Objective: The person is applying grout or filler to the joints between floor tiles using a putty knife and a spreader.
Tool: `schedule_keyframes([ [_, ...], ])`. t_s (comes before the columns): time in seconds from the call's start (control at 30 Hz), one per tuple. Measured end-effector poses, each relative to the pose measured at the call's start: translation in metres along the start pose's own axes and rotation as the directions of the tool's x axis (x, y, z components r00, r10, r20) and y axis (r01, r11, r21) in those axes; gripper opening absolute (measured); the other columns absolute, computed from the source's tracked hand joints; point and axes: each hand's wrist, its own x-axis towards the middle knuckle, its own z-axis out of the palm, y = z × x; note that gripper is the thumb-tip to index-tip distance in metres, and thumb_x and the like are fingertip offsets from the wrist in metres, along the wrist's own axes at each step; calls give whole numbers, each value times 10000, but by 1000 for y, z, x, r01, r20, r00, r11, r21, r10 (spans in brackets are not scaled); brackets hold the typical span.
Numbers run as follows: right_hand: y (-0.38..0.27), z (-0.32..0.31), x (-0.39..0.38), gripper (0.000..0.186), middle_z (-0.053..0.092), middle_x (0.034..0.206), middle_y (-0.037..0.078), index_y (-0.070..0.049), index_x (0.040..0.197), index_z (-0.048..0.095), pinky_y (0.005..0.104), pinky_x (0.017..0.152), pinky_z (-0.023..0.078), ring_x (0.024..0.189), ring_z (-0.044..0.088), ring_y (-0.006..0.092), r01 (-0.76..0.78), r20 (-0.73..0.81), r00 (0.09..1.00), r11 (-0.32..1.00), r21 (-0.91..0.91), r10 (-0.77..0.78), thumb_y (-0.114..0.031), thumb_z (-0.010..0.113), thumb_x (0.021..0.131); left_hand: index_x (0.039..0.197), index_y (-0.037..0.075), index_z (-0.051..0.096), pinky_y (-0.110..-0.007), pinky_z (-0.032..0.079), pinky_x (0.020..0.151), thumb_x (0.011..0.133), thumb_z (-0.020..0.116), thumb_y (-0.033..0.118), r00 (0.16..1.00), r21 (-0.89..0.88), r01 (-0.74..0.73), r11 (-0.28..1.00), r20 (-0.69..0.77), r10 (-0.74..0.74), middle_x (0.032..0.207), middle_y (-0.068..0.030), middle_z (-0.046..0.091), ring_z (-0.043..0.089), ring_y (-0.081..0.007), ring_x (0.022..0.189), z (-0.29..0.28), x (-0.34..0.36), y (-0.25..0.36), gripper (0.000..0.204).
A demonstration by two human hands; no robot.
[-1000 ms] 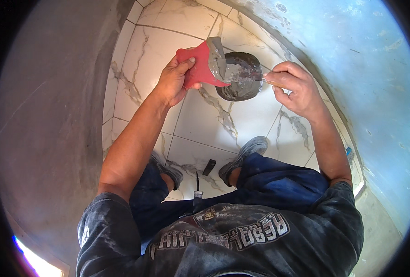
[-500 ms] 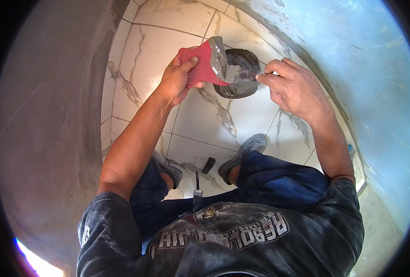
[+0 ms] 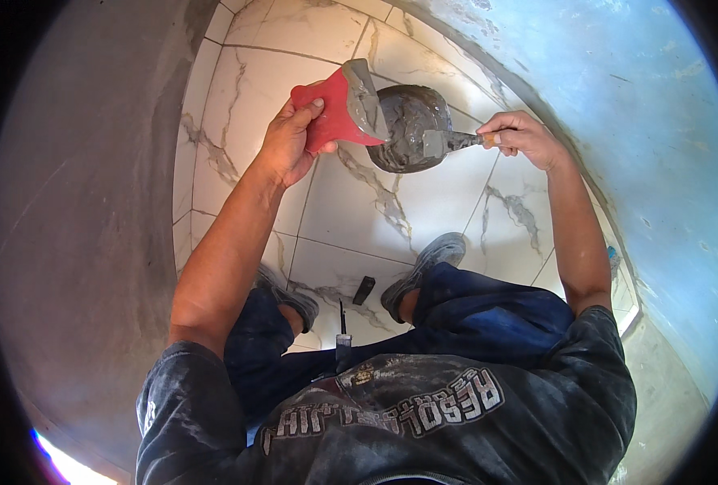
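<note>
My left hand (image 3: 288, 141) is closed round a red spreader (image 3: 328, 113), thumb on its upper face. Thick grey paste (image 3: 363, 101) coats the spreader's right edge, beside the bowl's left rim. A dark, round bowl (image 3: 441, 105) stands on the floor ahead of me, with more wet grey paste inside. From the right, my right hand (image 3: 528, 139) grips the wooden-looking handle of a putty knife (image 3: 458, 141). The knife's paste-smeared blade lies over the right part of the bowl; whether it touches the paste, I cannot tell.
Marble-patterned tiles (image 3: 351, 206) cover the floor. A small black block (image 3: 364, 290) lies between my shoes, with a thin dark tool (image 3: 343, 331) near my lap. A grey wall (image 3: 84, 210) rises at left, a pale bluish wall (image 3: 658, 162) at right.
The putty knife has moved away from the spreader, and its blade is now over the bowl. My right hand has shifted right. The spreader has moved slightly left in my left hand.
</note>
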Motion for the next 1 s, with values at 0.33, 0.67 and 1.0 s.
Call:
schedule_keyframes([
  [0.33, 8, 8, 18, 300, 636, 942, 50, -20, 1094, 647, 233, 691, 449, 771, 527, 90, -44, -88, 996, 985, -170, 30, -59, 549, 814, 1243, 109, 514, -250, 550, 541, 983, 511, 178, 1000, -9, -16, 1000, -18, 15, 1091, -45, 612, 629, -125, 873, -2, 1, 3, 270],
  [0.67, 6, 17, 16, 270, 639, 967, 55, -33, 1129, 594, 268, 778, 478, 891, 594, 127, 209, -329, 931, 969, 132, -156, -131, 658, 886, 1253, 104, 523, -248, 541, 552, 984, 505, 173, 1000, 26, -17, 999, -21, 18, 1094, -44, 615, 629, -123, 871, 0, -3, 4, 278],
  [1.0, -44, 41, 16, 295, 633, 1093, 137, -58, 1146, 515, 350, 836, 521, 930, 644, 210, 498, -600, 768, 799, 336, -226, -311, 529, 994, 1243, 88, 536, -253, 501, 522, 977, 517, 168, 995, 100, 17, 995, 99, -27, 1032, -40, 631, 619, -121, 807, 14, -12, 4, 279],
])
